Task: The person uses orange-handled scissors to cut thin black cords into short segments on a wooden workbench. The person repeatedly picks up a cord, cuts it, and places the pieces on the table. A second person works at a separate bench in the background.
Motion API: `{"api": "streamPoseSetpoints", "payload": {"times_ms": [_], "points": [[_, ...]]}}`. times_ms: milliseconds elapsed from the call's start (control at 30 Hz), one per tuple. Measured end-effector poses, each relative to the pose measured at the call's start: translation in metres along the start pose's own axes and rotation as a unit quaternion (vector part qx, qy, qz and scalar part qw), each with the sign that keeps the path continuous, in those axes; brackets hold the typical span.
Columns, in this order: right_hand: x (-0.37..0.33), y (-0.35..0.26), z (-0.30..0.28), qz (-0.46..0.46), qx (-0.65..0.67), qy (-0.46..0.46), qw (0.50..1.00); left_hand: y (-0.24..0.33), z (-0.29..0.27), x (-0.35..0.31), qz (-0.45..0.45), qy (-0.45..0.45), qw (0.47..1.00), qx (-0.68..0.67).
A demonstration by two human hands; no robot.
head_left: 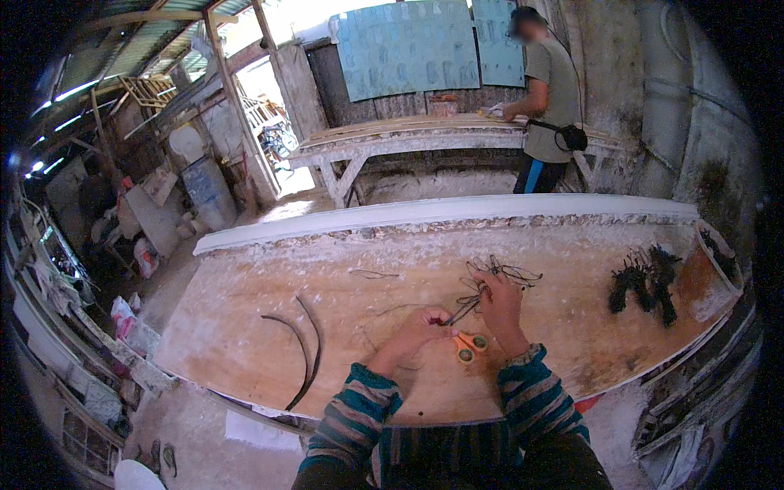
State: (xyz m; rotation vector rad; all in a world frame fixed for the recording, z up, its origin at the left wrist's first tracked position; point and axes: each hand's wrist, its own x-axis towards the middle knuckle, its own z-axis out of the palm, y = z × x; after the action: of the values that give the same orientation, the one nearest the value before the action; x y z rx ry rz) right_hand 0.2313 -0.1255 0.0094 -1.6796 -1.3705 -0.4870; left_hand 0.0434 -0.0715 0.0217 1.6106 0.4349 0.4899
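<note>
A bundle of thin black looped wires [523,273] sticks out past the fingers of my right hand [501,310], which is closed round it. From there dark strands run down to my left hand [415,331], whose fingers are pinched at their lower end. Just below and between the hands lie scissors [465,354] with orange and green handles; their blades are hard to make out, near the left fingertips. Two curved black strips [315,351] rest on the board to the left. A thin loose loop of wire [374,274] lies beyond my left hand.
The dusty wooden table [220,327] has a raised white strip [441,214] along its far edge. Several black tied bundles [645,282] lie at the right, beside a brownish container [706,282]. Farther back, a person [551,90] stands at another long bench [392,143].
</note>
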Motion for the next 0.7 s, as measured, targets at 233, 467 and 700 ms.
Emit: {"api": "streamPoseSetpoints", "payload": {"times_ms": [233, 467, 700], "points": [[-0.001, 0.021, 0.013, 0.046, 0.186, -0.032, 0.981, -0.012, -0.022, 0.007, 0.037, 0.312, 0.946, 0.076], [-0.002, -0.026, -0.015, 0.130, 0.582, -0.392, 0.700, -0.036, -0.045, 0.011, 0.060, 0.369, 0.927, 0.024], [-0.007, -0.038, -0.022, 0.193, 0.633, -0.491, 0.566, -0.025, -0.036, 0.007, 0.041, 0.302, 0.952, -0.009]]}}
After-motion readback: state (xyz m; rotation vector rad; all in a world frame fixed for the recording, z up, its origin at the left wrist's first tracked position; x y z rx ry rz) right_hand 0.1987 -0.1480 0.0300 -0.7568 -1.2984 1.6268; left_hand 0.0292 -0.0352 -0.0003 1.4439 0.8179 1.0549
